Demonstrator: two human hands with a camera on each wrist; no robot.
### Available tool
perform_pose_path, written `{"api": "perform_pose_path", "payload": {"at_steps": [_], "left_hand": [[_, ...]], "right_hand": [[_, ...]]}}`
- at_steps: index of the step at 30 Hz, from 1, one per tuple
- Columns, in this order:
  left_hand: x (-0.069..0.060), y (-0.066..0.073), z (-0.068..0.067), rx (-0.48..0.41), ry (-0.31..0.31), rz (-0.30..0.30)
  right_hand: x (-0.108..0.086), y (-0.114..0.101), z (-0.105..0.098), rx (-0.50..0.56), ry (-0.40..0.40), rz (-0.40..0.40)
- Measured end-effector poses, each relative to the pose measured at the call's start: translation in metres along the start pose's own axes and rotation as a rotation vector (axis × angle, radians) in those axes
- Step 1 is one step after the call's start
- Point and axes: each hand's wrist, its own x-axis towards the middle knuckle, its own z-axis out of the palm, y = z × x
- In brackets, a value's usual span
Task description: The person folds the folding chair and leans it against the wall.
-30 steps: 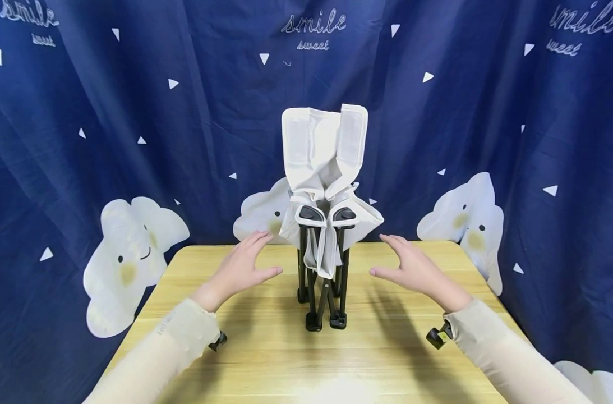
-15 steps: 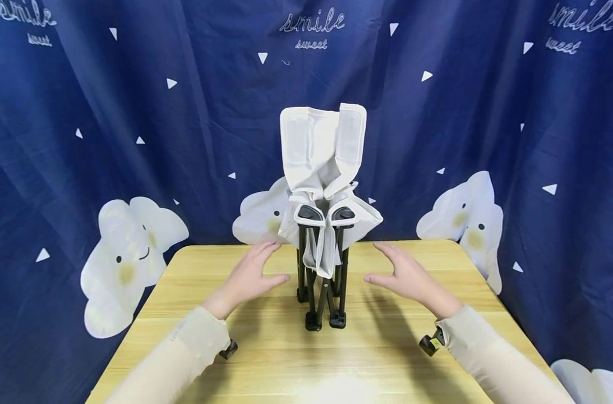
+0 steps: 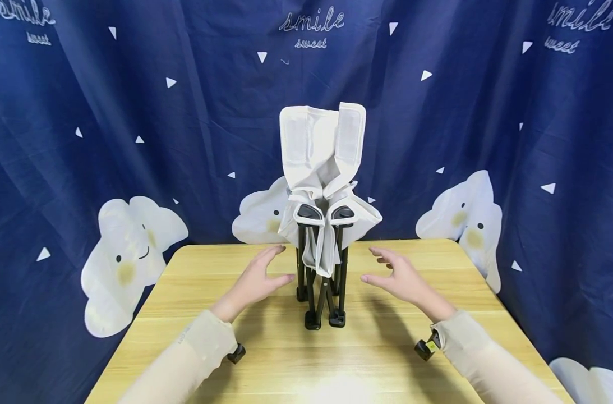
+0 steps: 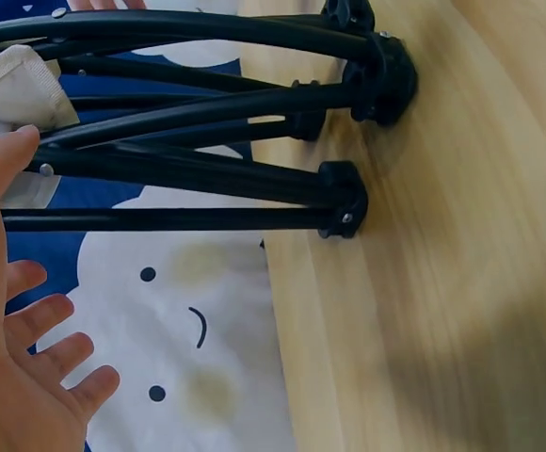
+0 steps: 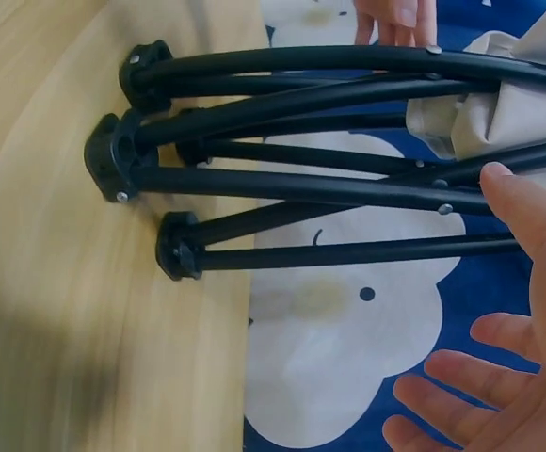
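A folded folding chair (image 3: 322, 151) stands upright at the middle of the table in the head view, its pale fabric bunched above crossed black tube legs. Black plastic feet (image 4: 344, 200) rest on the wood. To its left, my left hand (image 3: 256, 280) is held apart from the legs, thumb and fingers spread. My right hand (image 3: 399, 279) mirrors it on the other side, also spread and holding nothing. In the right wrist view, part of the fabric (image 5: 480, 104) hangs between the legs. Both wrist views show spread fingers beside the tubes.
The wooden table (image 3: 195, 275) has rounded far corners. Behind it hangs a dark blue curtain (image 3: 210, 84) with white clouds and triangles, close to the table's back edge. A small black device (image 3: 236, 353) is strapped at the left cuff, another (image 3: 425, 350) at the right.
Both hands have moved inward toward the chair and slightly lower, narrowing the space on each side. The chair has not moved, apart from a slight shift of the whole view.
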Motion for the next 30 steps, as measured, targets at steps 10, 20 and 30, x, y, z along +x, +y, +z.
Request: {"api": "perform_pose_path", "payload": {"at_steps": [10,20,30], "left_hand": [[-0.004,-0.001,0.014,-0.064,-0.022,-0.05],[-0.012,-0.007,0.029,-0.098,-0.04,-0.078],[-0.018,-0.007,0.037,-0.104,-0.051,-0.082]], "right_hand": [[-0.001,0.008,0.016,0.052,-0.012,0.01],[-0.005,0.012,0.03,0.087,-0.04,0.049],[-0.009,0.012,0.043,0.109,-0.042,0.026]]}}
